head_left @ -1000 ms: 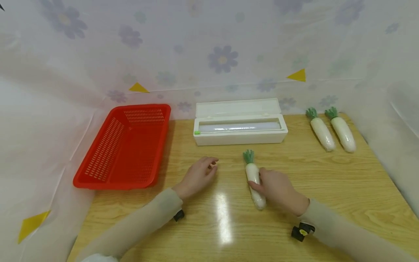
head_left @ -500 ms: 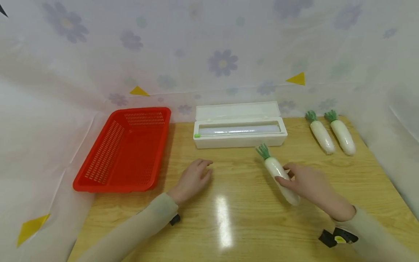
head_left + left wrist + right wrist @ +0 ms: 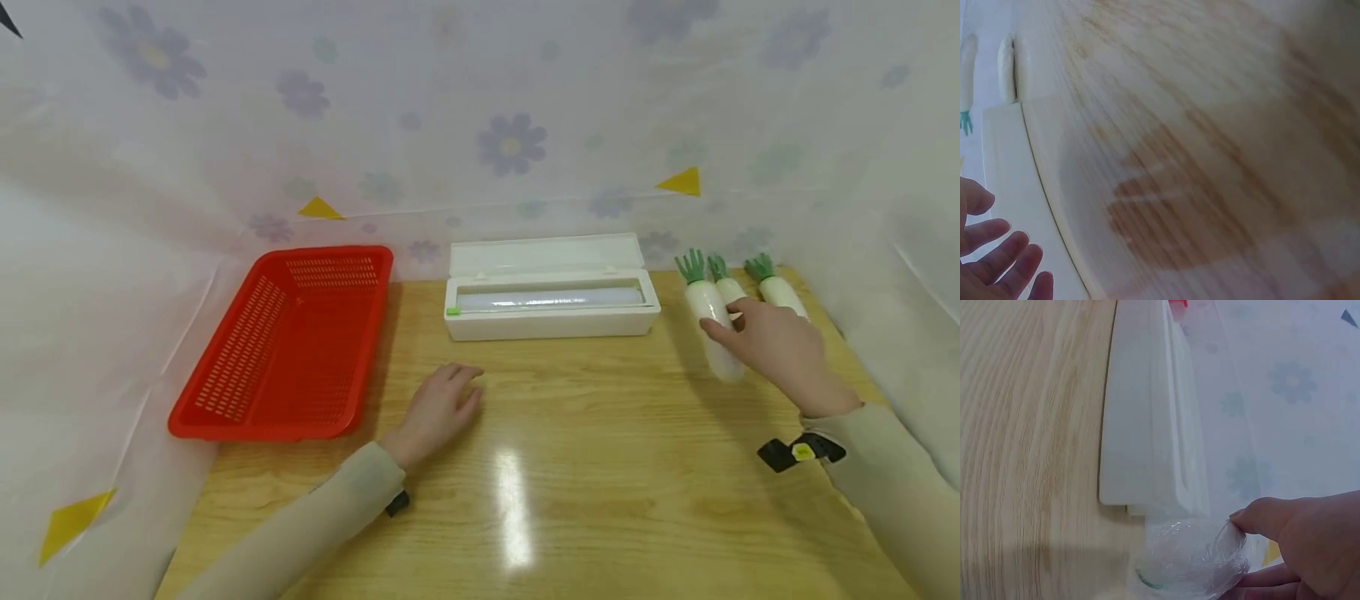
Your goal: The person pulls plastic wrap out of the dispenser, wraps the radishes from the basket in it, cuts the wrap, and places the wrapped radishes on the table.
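My right hand (image 3: 783, 350) grips a white radish (image 3: 705, 307) with green leaf stubs, thumb on its near side. Clear plastic film wraps the radish, crinkled and shiny in the right wrist view. It is at the table's back right, overlapping one of two other white radishes (image 3: 729, 290) in the head view; the second, another white radish (image 3: 782, 293), lies farther right, partly hidden by my hand. Near the middle of the table my left hand (image 3: 433, 412) holds nothing, its fingers relaxed and apart in the left wrist view.
A white cling film box (image 3: 551, 323) with its lid up stands at the back centre, a film roll (image 3: 547, 300) inside. On the left is a red plastic basket (image 3: 360, 358). Flowered white sheeting (image 3: 405, 158) walls in the wooden table (image 3: 585, 483).
My right hand has carried the radish from the table's middle to the back right, beside the other two. My left hand has drawn slightly left.
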{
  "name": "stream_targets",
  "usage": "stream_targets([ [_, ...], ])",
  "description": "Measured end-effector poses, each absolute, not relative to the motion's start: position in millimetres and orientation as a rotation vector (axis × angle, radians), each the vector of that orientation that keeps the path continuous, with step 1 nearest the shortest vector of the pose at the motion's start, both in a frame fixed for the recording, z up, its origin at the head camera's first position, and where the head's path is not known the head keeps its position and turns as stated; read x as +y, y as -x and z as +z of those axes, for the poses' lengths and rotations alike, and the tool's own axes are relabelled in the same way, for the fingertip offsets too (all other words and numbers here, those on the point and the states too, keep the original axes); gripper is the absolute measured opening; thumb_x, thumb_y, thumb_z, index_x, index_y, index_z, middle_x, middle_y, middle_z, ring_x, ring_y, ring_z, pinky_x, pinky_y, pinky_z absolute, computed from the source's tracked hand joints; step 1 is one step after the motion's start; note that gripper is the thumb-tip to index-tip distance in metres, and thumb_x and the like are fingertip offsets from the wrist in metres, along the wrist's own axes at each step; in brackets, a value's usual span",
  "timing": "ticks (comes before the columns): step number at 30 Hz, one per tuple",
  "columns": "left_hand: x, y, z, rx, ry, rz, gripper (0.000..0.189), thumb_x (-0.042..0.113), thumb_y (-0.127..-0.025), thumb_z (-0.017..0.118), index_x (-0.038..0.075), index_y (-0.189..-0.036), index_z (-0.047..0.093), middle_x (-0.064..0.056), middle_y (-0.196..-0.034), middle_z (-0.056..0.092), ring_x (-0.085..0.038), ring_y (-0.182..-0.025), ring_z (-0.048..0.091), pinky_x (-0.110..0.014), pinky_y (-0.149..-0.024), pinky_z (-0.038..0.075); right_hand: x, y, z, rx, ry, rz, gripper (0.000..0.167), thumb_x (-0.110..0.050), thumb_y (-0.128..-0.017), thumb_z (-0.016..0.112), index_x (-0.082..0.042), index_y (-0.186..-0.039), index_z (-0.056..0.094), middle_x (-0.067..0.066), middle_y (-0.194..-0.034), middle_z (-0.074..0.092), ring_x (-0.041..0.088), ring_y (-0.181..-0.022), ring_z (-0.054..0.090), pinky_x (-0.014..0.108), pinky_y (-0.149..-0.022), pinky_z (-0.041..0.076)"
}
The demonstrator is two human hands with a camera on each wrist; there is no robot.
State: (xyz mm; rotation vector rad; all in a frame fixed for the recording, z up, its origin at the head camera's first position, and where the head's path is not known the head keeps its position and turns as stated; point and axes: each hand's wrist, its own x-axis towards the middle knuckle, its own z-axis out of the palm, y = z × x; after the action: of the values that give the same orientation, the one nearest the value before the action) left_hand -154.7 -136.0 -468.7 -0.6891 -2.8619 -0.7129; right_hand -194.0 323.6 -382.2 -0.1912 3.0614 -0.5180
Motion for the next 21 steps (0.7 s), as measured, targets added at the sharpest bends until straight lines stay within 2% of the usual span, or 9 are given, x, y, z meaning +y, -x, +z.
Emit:
stream_targets([
  [1, -137, 155, -469, -2.863, 0.684, -0.712, 0.033, 0.019, -0.103, 0.066, 0.004, -0.133, 0.066, -0.015, -0.128, 0.067, -0.032, -0.118, 0.064, -0.049, -0.101, 0.052, 327, 201, -385, 3.056, 0.184, -0.516, 0.074, -0.051, -0.106, 0.054, 0.018, -0.133, 0.055, 0.036, -0.113, 0.068, 0.027, -0.063, 0.066, 0.037, -0.046, 0.046],
  [6, -139, 154, -470, -2.863, 0.677, -0.724, 0.033, 0.019, -0.103, 0.066, 0.005, -0.133, 0.066, -0.014, -0.126, 0.068, -0.032, -0.116, 0.065, -0.049, -0.1, 0.053, 341, 234, -405, 3.005, 0.112, -0.501, 0.067, -0.053, -0.106, 0.05, 0.012, -0.118, 0.06, 0.02, -0.08, 0.068, 0.028, -0.059, 0.058, 0.04, -0.047, 0.041],
  [10, -139, 153, -472, -2.861, 0.682, -0.721, 0.032, 0.019, -0.103, 0.067, 0.006, -0.132, 0.066, -0.013, -0.125, 0.068, -0.032, -0.115, 0.065, -0.048, -0.1, 0.053, 346, 253, -421, 2.977, 0.084, -0.483, 0.065, -0.057, -0.106, 0.046, 0.007, -0.111, 0.058, 0.017, -0.08, 0.064, 0.029, -0.063, 0.055, 0.044, -0.052, 0.039],
  [12, -139, 153, -473, -2.864, 0.681, -0.719, 0.032, 0.018, -0.102, 0.067, 0.005, -0.132, 0.066, -0.013, -0.125, 0.068, -0.031, -0.116, 0.065, -0.048, -0.1, 0.053, 346, 259, -427, 2.969, 0.103, -0.486, 0.061, -0.056, -0.106, 0.046, 0.004, -0.102, 0.056, 0.017, -0.078, 0.059, 0.029, -0.062, 0.053, 0.043, -0.052, 0.039],
  [16, -139, 153, -473, -2.879, 0.67, -0.721, 0.034, 0.019, -0.103, 0.067, 0.006, -0.134, 0.066, -0.012, -0.126, 0.068, -0.03, -0.116, 0.064, -0.048, -0.1, 0.053, 343, 267, -433, 2.97, 0.146, -0.486, 0.052, -0.05, -0.106, 0.049, -0.003, -0.085, 0.051, 0.008, -0.066, 0.047, 0.024, -0.054, 0.047, 0.036, -0.045, 0.036],
  [21, -139, 155, -472, -2.88, 0.666, -0.715, 0.04, 0.019, -0.103, 0.066, 0.007, -0.141, 0.061, -0.013, -0.127, 0.068, -0.03, -0.115, 0.064, -0.048, -0.099, 0.054, 340, 274, -438, 2.997, 0.175, -0.466, 0.051, -0.046, -0.106, 0.052, -0.009, -0.071, 0.048, 0.004, -0.056, 0.043, 0.02, -0.047, 0.042, 0.031, -0.042, 0.031],
])
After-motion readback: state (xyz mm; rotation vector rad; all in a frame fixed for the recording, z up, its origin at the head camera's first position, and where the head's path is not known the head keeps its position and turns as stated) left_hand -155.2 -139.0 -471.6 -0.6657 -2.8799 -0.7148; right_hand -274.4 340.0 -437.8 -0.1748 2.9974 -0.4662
